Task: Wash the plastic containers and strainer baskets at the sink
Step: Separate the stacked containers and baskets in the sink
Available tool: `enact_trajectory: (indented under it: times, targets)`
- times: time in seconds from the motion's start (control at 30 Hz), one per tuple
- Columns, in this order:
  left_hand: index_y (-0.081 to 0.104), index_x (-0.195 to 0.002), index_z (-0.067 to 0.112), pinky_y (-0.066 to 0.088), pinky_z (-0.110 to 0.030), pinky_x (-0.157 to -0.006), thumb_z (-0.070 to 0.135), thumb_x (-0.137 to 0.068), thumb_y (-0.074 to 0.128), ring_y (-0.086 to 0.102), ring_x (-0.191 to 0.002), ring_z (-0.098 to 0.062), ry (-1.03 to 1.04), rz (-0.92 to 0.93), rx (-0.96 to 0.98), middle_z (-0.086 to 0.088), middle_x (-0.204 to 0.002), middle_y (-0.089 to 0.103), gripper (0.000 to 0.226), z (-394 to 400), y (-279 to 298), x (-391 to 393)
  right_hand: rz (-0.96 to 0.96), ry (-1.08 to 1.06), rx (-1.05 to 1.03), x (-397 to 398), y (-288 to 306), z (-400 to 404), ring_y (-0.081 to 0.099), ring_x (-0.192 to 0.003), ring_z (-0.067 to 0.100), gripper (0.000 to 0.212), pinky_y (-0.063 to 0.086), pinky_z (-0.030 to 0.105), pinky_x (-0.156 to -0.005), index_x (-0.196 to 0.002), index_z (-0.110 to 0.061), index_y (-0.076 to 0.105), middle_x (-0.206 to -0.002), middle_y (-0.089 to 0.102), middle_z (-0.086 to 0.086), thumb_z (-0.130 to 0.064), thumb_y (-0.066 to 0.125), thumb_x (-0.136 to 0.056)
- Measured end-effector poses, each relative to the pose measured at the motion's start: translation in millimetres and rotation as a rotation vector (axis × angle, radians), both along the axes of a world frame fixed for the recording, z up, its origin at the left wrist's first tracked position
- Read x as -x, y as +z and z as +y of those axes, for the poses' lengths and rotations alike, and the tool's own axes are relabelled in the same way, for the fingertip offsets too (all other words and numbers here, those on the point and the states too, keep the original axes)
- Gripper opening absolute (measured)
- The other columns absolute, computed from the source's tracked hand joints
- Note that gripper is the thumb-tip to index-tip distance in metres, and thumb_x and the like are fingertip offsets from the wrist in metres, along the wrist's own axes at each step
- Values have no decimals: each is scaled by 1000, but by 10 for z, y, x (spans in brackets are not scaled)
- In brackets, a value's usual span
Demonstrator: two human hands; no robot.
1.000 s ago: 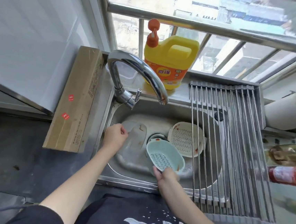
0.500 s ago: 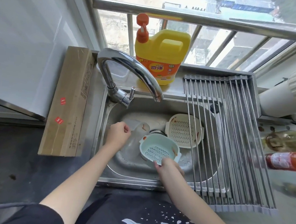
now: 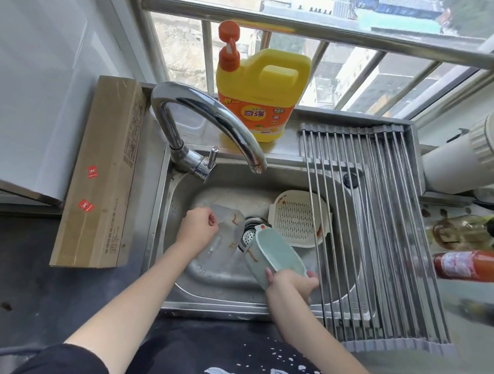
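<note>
Green strainer basket (image 3: pixel 275 251) sits tilted at frame centre over sink (image 3: pixel 219 277) drain; I see R hand (image 3: pixel 289 283) gripping its near rim, L hand (image 3: pixel 198 229) pinching clear container (image 3: pixel 225 239) edge. White strainer basket (image 3: pixel 294 217) lies upper right w/ rack overhead

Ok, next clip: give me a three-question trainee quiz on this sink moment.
1. True or false: water is running from the faucet.
2. Which item does the right hand grip? A) cream strainer basket B) green strainer basket C) detergent jug
3. What does the left hand hold?

Key: 1. False, no stream is visible. 2. B, held by its near rim and tilted. 3. The clear plastic container lying in the sink, pinched at its edge.
</note>
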State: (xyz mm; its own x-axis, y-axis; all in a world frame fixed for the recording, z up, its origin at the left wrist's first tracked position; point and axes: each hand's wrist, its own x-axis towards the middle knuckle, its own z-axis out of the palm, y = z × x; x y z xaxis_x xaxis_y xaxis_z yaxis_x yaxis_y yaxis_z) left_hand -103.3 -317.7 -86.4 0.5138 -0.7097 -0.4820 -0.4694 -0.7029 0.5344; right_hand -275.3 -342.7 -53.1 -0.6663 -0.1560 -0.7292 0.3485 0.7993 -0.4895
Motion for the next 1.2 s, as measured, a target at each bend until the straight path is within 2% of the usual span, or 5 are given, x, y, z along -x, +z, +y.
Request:
enact_trajectory:
  times: [0.33,0.5,0.73,0.83,1.2]
  targets:
    - [63,-76,14,45,-26,-67,8,-78,61,61,-75,-24,-37,5,4,-6,-76,64,6,20,-25,-15,14,139,165,-117,-63,200,52,-110,38,32,58,36,-62,-110,-14,51,-143,20,12,10,44,-90]
    - [61,-72,15,48,-29,-68,9,-77,59,63,-76,-26,-38,6,-3,-8,-75,67,9,10,1,-8,6,-90,103,-64,-47,-22,48,-104,30,28,44,35,-83,-107,-18,53,-128,38,9,2,45,-88]
    - [66,-78,8,48,-30,-68,8,-77,63,63,-77,-28,20,31,-1,-9,-75,66,3,29,-23,-50,-90,-42,5,143,-213,-179,50,-123,28,41,43,28,-84,-134,-8,47,-138,49,11,-17,44,-95]
    - [66,-79,8,50,-32,-67,10,-78,63,63,-76,-30,31,39,-8,-11,-79,68,3,11,-25,-65,23,127,1,81,-179,-169,40,-131,33,53,37,40,-107,-143,-12,37,-149,31,15,-6,45,-91]
    - [64,-78,3,43,-29,-67,8,-75,62,63,-84,-32,-8,16,-120,-18,-85,68,5,-25,-52,-79,-27,307,101,-99,-110,-173,49,-122,30,55,38,28,-94,-144,-14,35,-140,46,12,3,39,-91]
